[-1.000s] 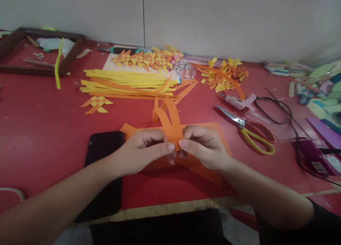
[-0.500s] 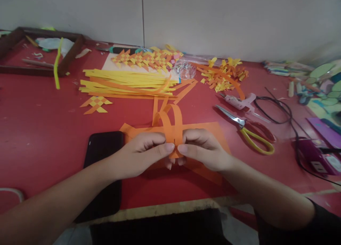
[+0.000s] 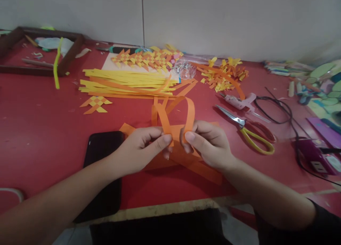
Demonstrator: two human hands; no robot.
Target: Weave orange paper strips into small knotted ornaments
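Note:
My left hand [image 3: 149, 145] pinches an orange paper strip [image 3: 165, 122] between thumb and fingers. A little to the right, my right hand [image 3: 207, 140] pinches another orange paper strip [image 3: 190, 112], which curves up and over to the back. The two pinched ends are apart, with a narrow gap between my hands. Whether both belong to one long strip I cannot tell. Beneath my hands lies an orange paper sheet [image 3: 183, 154]. Past the left hand is a woven orange and yellow paper fish [image 3: 96, 104], flat on the red table [image 3: 48, 131].
A black phone [image 3: 102, 188] lies under my left forearm. Scissors [image 3: 243, 126], a pink glue gun [image 3: 241, 102] and its cord are at right. Yellow paper strips [image 3: 128, 81], several woven fish [image 3: 146, 58] and paper scraps [image 3: 223, 76] lie behind. A brown frame [image 3: 39, 71] stands back left.
My hands have moved apart, the right one to the right. The strip ends, side by side before, are now separated, and the right-hand strip bends in a wider loop.

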